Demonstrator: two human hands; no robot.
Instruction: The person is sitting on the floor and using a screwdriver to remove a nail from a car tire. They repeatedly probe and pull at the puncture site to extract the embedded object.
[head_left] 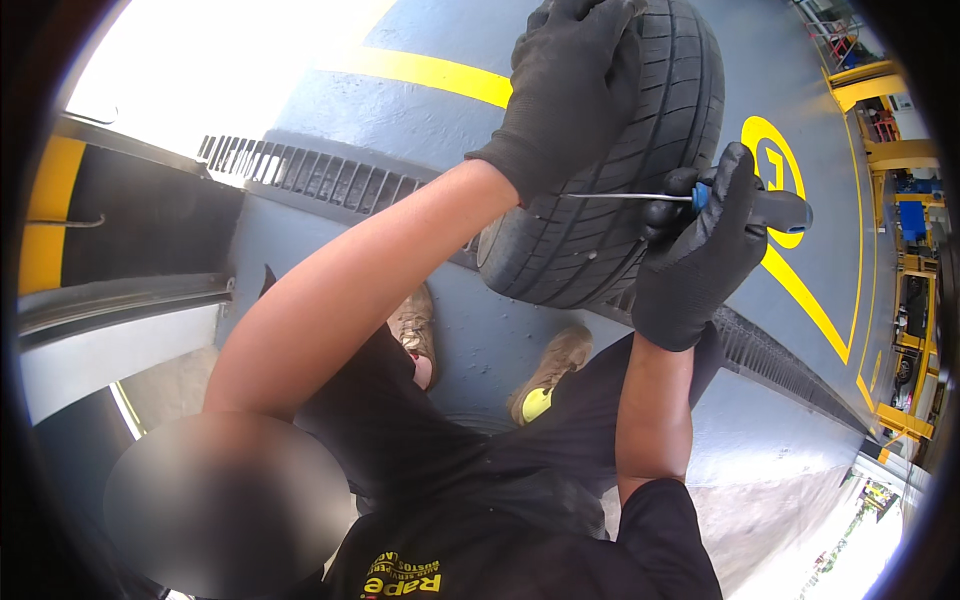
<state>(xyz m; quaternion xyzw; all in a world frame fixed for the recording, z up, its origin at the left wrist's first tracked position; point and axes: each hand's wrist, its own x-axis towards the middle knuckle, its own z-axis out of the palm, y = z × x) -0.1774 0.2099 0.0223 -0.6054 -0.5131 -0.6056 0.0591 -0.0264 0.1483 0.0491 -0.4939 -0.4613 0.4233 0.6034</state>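
A black car tire stands upright in front of me, its grooved tread facing me. My left hand, in a black glove, rests on the upper left of the tire with its fingers curled over it. In my right hand, also gloved in black, is a screwdriver with a dark handle and a blue collar. Its thin metal shaft points left across the tread, and the tip lies close to my left wrist; whether it touches the rubber I cannot tell. Small light specks show on the lower tread.
A dark floor grate runs across the blue-grey floor behind and beside the tire. Yellow lines and a yellow round marking are painted there. My shoes stand just below the tire. Yellow racks line the far right.
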